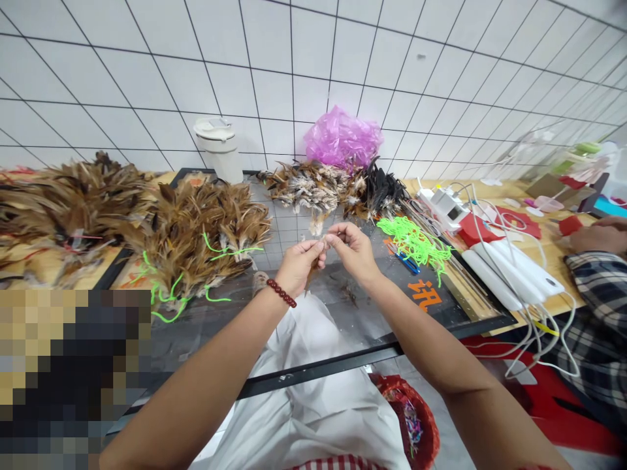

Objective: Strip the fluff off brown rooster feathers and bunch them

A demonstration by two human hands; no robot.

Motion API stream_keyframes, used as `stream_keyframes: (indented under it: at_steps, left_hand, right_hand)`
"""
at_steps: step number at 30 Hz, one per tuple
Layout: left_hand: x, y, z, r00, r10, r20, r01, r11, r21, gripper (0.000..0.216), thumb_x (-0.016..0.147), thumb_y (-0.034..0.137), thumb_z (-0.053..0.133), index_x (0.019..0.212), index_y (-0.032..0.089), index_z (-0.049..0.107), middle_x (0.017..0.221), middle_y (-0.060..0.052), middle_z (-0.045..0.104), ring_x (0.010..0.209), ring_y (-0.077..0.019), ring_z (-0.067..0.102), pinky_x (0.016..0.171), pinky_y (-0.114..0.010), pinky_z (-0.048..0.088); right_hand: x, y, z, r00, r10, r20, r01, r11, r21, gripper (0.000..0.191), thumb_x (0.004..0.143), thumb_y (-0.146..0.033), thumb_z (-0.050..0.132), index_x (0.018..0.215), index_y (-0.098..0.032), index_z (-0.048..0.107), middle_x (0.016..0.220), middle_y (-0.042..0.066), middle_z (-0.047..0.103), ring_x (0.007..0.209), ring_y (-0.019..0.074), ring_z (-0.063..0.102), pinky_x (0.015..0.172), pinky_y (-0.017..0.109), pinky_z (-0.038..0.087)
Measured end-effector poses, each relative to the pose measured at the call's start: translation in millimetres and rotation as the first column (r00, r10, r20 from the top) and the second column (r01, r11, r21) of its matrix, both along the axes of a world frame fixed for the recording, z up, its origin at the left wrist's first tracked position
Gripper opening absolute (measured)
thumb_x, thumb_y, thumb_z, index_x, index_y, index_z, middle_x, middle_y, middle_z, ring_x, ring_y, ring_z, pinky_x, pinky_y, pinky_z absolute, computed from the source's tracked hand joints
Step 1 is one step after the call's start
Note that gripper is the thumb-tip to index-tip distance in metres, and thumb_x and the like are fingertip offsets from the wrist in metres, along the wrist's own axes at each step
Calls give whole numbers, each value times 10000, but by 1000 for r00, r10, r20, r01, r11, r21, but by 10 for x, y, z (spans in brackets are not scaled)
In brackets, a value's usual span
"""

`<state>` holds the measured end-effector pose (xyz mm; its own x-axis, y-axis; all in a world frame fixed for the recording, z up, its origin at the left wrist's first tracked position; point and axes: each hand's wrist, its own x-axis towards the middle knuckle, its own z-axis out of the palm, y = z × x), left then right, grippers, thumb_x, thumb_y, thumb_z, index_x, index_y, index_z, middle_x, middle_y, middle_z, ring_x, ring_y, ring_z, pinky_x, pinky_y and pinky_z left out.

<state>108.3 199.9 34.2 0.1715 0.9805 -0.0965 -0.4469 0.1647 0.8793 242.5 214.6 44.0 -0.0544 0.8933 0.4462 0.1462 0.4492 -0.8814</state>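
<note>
With one purple plastic bag [343, 138] by the wall as the landmark, one red bin [431, 424] stands nearest, far below it and slightly right. Directly on the bag's near side are the two hands: the left hand [304, 260], wearing one beaded bracelet [281, 293], pinches one brown feather [309, 277], and the right hand [353, 248] brings thumb and forefinger narrowly together at the left fingertips; whether they grip anything I cannot tell. Near and right of the bag lie one small blue tool [407, 262] and one tangle of lime-green cord [416, 240]; farther right are two white oblong devices [512, 274] and one co-worker's plaid sleeve [602, 281]. Left of the bag spread two large heaps of brown feathers [196, 222]. Just before it sit one mottled feather pile [308, 186] and one black feather bunch [383, 189]; one white lidded cup [220, 153] stands to its left.
</note>
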Motion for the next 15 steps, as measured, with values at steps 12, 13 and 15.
stream_keyframes:
  at_steps: [12,13,15]
  left_hand:
    - [5,-37,34,997,-72,9,72,997,14,252,677,341,727,711,116,617,598,-8,581,497,-68,512,522,-203,431]
    - [12,-42,37,996,-83,15,83,996,12,264,685,360,721,726,121,617,617,-14,593,502,-72,521,521,-206,432]
    - [25,-43,33,997,-65,-28,66,997,29,268,691,373,716,734,125,624,601,-7,586,482,-66,507,492,-193,407]
  right_hand:
    - [10,23,-28,977,169,-129,-186,973,-136,238,757,-423,667,721,-195,608,643,-23,572,619,117,525,653,271,441]
    - [14,30,-40,983,141,-116,-155,980,-122,239,758,-424,665,717,-196,606,650,-22,571,624,117,522,654,270,439]
    - [21,49,-64,991,106,-80,-113,989,-99,235,757,-420,666,719,-195,611,673,-16,575,647,121,525,663,268,439]
